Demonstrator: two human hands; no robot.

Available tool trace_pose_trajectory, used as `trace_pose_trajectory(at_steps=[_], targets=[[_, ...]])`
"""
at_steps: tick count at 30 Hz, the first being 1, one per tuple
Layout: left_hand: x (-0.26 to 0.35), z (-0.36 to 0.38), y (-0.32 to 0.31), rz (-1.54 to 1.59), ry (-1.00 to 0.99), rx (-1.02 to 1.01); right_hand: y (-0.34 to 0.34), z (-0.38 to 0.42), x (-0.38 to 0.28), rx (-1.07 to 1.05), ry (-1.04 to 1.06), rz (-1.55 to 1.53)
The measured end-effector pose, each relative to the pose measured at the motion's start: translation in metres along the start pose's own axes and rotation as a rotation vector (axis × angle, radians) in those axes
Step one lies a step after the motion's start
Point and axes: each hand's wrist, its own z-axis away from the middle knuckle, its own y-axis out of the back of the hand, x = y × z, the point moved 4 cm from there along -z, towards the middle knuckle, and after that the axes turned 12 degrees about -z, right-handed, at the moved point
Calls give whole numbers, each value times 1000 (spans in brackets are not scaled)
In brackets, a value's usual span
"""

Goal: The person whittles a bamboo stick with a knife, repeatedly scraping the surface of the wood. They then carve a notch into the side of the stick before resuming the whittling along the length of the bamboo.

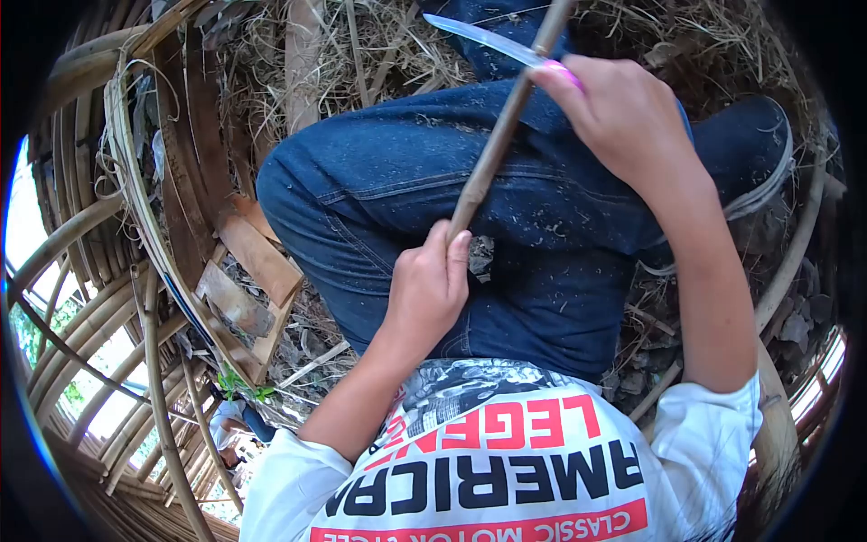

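My left hand [429,289] is closed around the lower end of a thin bamboo stick [492,167], which slants up and to the right over my jeans. Higher up, my right hand [628,122] grips a knife [483,38] by its pink handle. The knife's pale blade points up and to the left and crosses the stick near its upper part. My right thumb lies right beside the stick there. Most of the handle is hidden inside my fingers, and the stick's top end runs out of view.
Dry grass and shavings [244,45] cover the ground ahead of my bent legs [388,172]. Flat wood pieces [257,253] lie to the left. Curved bamboo poles [149,379] form a frame on that side, with another person [235,425] beyond it. A pole [799,239] curves along the right.
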Motion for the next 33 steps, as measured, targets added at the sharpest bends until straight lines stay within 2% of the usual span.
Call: trace_pose_trajectory(at_steps=[3, 9, 11, 13, 15, 17, 19, 21, 22, 23, 26, 29, 30, 33], targets=[[-3, 2, -2, -17, -35, 2, 6, 11, 7, -42, -64, -5], [-5, -1, -3, 28, -3, 18, -6, -11, 7, 6, 39, -1], [-5, 1, -3, 11, -14, 33, 6, 0, 7, -15, 11, -9], [-2, 2, -3, -56, -34, -6, 12, 7, 15, -98, -106, 24], [-1, 2, -5, -44, -46, -7, 6, -1, 12, -56, -58, 21], [-1, -1, -3, 28, -2, 36, -2, -16, 9, 35, 75, 4], [-3, 0, -3, 60, 16, 23, 5, -12, 6, -30, 9, -20], [-6, 4, -5, -1, -69, 26, 13, 1, 12, -31, -11, 25], [-6, 4, -6, -14, -64, 5, 17, 4, 16, -139, -148, 29], [-5, 3, -5, -11, -54, 1, 11, 1, 15, -151, -149, 27], [0, -3, 1, 39, 32, 11, 0, -22, 7, 12, 95, 71], [-4, 0, -2, -3, 16, -7, 9, -12, 10, -9, 71, 64], [-5, 1, -4, -13, -14, -10, 16, -5, 15, -52, -22, 77], [-1, -2, -3, 37, 0, -1, 15, -9, 18, -68, -10, 52]])
